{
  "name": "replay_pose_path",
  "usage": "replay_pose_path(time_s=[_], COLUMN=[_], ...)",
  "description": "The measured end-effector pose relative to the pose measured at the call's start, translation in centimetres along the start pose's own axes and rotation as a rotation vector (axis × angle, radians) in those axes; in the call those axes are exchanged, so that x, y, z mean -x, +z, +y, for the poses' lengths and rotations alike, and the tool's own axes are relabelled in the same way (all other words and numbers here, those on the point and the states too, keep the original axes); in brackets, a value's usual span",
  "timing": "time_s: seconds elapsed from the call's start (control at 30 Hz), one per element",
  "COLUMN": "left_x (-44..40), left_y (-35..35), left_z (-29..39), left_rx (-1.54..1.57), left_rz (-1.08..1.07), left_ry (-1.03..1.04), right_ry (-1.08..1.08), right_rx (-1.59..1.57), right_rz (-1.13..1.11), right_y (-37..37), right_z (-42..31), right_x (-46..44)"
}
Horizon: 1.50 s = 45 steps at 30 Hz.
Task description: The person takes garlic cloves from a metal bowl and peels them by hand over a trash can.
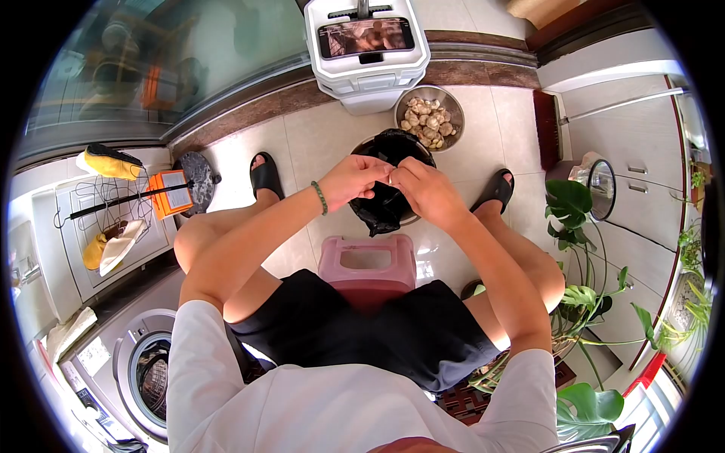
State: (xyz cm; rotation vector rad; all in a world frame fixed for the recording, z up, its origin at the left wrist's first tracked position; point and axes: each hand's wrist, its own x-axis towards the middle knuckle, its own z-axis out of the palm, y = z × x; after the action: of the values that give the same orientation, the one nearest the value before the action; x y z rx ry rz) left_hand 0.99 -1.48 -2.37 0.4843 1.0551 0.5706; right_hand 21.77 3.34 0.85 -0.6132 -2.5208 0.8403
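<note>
My left hand (356, 178) and my right hand (423, 186) meet fingertip to fingertip above a bin lined with a black plastic bag (389, 205). Both are closed in a pinch around a small pale piece (390, 171) between them, mostly covered by the fingers and too small to name surely. Just beyond the right hand, a metal bowl (459, 112) on the floor holds several garlic bulbs and cloves (428, 121). A green bead bracelet (319, 198) circles my left wrist.
A pink plastic stool (367, 260) stands between my knees. Behind the bin is a white box (370, 81) with a phone (366, 38) on top. A washing machine (128, 370) and wire rack (113, 196) are at left; leafy plants (570, 204) and cabinets (627, 128) at right.
</note>
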Motion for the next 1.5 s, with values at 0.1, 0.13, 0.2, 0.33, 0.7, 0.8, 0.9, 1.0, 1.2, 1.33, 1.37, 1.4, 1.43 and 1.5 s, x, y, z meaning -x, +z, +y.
replay_pose_path(time_s=[0.1,0.13,0.2,0.33,0.7,0.8,0.9,1.0,1.2,1.33,1.37,1.4,1.43,1.5], left_x=[0.2,0.3,0.2,0.3,0.7,0.6,0.5,0.5,0.8,0.4,0.3,0.4,0.4,0.5], left_y=[0.4,0.5,0.7,0.8,0.8,0.5,0.3,0.4,0.4,-0.2,-0.2,-0.1,-0.1,0.2], left_z=[0.3,0.4,0.4,0.6,0.9,0.8,0.7,0.7,0.7,0.1,0.0,0.1,0.2,0.5], left_rx=[0.003,0.010,0.015,0.083,0.117,0.141,0.155,0.157,0.126,0.143,0.143,0.117,0.090,0.064], left_rz=[0.017,0.027,0.040,0.036,0.024,-0.005,-0.006,0.005,-0.035,0.027,0.027,0.054,0.081,0.101], left_ry=[-0.005,-0.011,-0.017,-0.026,-0.006,-0.013,-0.014,0.013,0.071,0.094,0.094,0.100,0.106,0.115], right_ry=[0.002,0.008,0.013,0.008,-0.082,-0.063,-0.028,0.000,0.018,0.167,0.209,0.209,0.208,0.208], right_rx=[0.019,0.040,0.060,0.022,0.078,0.092,0.081,0.078,0.013,-0.202,-0.248,-0.248,-0.252,-0.257], right_rz=[-0.002,-0.015,-0.027,0.024,0.084,0.084,0.097,0.131,0.110,0.099,0.121,0.121,0.138,0.155], right_y=[0.1,0.2,0.4,0.7,0.4,0.3,0.4,0.7,0.8,0.7,0.6,0.7,0.7,1.0], right_z=[-0.1,0.0,0.0,0.1,0.1,-0.1,-0.1,0.0,0.2,-0.3,-0.3,-0.3,-0.2,0.3], right_x=[0.0,0.1,0.1,0.1,0.0,-0.2,-0.2,-0.2,-0.1,-0.1,-0.2,-0.2,-0.2,-0.1])
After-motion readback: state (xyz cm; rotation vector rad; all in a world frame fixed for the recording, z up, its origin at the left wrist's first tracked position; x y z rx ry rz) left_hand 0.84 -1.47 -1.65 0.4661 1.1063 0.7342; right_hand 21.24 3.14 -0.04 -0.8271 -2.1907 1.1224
